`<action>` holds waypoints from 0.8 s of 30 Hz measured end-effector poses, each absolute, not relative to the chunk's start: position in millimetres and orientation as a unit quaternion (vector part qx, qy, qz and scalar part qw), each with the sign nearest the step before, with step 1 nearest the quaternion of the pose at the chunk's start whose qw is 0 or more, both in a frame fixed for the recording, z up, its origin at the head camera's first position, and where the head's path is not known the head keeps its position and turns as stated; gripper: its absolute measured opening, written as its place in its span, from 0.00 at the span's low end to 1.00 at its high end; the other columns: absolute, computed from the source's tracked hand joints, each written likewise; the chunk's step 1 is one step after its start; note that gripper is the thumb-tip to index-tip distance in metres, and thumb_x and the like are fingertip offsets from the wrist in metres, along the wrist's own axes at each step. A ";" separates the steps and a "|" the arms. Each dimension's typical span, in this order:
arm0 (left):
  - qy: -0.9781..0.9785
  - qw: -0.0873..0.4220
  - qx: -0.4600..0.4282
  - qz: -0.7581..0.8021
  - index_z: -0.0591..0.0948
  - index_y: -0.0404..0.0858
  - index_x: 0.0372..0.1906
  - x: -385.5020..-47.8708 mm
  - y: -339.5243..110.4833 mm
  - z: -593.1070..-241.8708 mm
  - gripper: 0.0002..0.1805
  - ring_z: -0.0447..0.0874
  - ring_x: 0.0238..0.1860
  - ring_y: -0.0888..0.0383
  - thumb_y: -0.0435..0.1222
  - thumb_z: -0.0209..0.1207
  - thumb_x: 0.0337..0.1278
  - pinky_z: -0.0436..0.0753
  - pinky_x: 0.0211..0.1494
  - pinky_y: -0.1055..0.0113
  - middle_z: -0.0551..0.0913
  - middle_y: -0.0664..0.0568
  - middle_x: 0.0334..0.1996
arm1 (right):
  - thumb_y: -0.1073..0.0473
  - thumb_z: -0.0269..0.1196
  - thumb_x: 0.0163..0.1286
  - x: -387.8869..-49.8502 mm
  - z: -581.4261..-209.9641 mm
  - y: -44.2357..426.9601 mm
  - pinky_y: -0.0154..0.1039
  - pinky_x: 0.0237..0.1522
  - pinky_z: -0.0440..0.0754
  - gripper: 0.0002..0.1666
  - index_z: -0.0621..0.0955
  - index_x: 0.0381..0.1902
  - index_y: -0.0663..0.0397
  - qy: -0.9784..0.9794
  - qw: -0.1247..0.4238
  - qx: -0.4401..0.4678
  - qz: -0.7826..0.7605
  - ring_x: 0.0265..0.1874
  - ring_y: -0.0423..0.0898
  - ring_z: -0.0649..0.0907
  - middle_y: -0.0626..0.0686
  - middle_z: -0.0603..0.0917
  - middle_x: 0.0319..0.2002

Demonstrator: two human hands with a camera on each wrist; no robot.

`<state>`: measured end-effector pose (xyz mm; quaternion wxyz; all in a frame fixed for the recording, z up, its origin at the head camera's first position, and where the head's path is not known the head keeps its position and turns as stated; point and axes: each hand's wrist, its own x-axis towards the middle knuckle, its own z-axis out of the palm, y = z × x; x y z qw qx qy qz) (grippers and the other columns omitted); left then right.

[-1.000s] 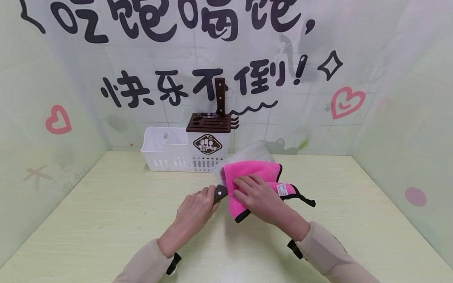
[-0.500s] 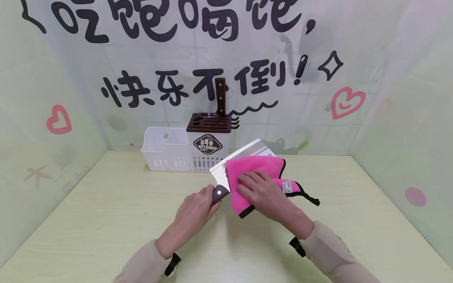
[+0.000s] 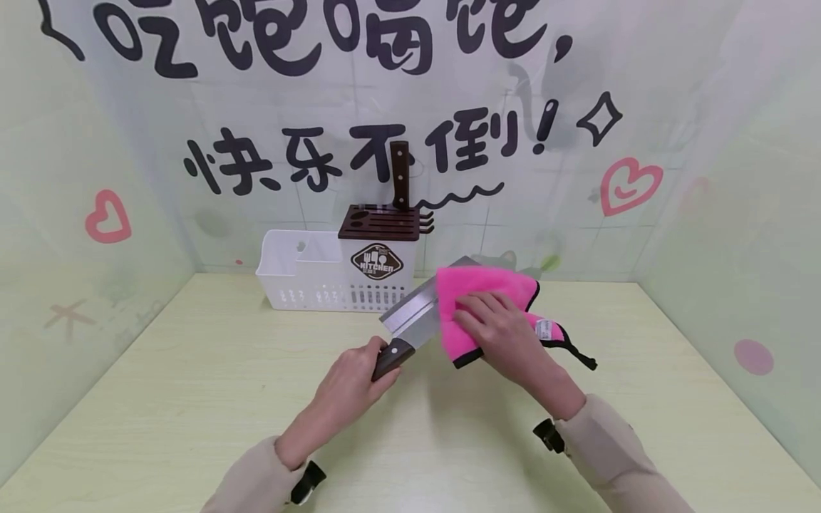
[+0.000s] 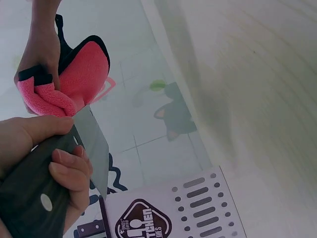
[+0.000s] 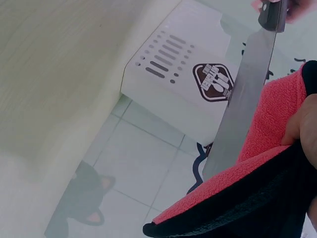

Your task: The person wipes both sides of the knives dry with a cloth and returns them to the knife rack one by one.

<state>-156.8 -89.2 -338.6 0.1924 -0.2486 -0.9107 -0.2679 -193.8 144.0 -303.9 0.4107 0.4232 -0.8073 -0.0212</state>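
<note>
My left hand (image 3: 349,385) grips the dark riveted handle of a cleaver (image 3: 415,320), held above the table with its broad blade pointing to the upper right. My right hand (image 3: 507,335) holds a folded pink cloth (image 3: 477,281) with black edging against the blade's far part, hiding much of it. In the left wrist view the fingers curl round the handle, and the cloth (image 4: 89,74) lies by the far end of the blade (image 4: 95,144). The right wrist view shows the bare side of the blade (image 5: 245,94) beside the cloth's fold (image 5: 272,119).
Behind the cleaver stands a white kitchen rack (image 3: 301,281) with a brown slotted top (image 3: 378,224). A brown-handled knife (image 3: 400,174) stands upright in it. Printed wall sheets close off the back and sides of the pale wooden table (image 3: 192,399).
The right hand and cloth have slid rightward and up along the blade, baring the part near the handle. The blade has tilted, and the left hand has shifted slightly left and down.
</note>
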 end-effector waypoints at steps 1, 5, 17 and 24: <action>-0.908 0.187 -0.249 -0.280 0.73 0.29 0.32 -156.8 -89.4 -338.6 0.15 0.69 0.15 0.64 0.34 0.65 0.44 0.66 0.14 0.77 0.77 0.47 0.19 | 0.68 0.71 0.44 -194.7 -303.7 145.4 0.45 0.47 0.76 0.19 0.80 0.37 0.59 -0.808 0.413 0.420 -0.013 0.41 0.52 0.79 0.56 0.81 0.38; -0.893 0.160 -0.260 -0.329 0.73 0.29 0.32 -157.1 -90.5 -339.6 0.13 0.68 0.14 0.66 0.33 0.63 0.45 0.67 0.13 0.79 0.77 0.47 0.19 | 0.68 0.72 0.41 -197.8 -303.9 150.2 0.46 0.47 0.76 0.21 0.80 0.37 0.61 -0.810 0.425 0.403 0.018 0.41 0.54 0.79 0.58 0.81 0.39; -0.857 0.072 -0.278 -0.427 0.74 0.28 0.33 -156.5 -92.7 -341.8 0.11 0.67 0.13 0.69 0.35 0.58 0.54 0.70 0.13 0.74 0.75 0.51 0.17 | 0.73 0.72 0.36 -207.4 -307.6 159.1 0.52 0.44 0.77 0.25 0.78 0.37 0.64 -0.805 0.476 0.336 0.115 0.40 0.58 0.78 0.62 0.79 0.39; -0.832 -0.021 -0.263 -0.488 0.73 0.28 0.32 -154.4 -91.7 -338.2 0.14 0.67 0.10 0.65 0.39 0.53 0.59 0.68 0.10 0.73 0.72 0.53 0.15 | 0.76 0.71 0.36 -210.7 -311.5 162.9 0.52 0.44 0.77 0.26 0.78 0.38 0.66 -0.802 0.487 0.305 0.165 0.40 0.59 0.78 0.63 0.78 0.41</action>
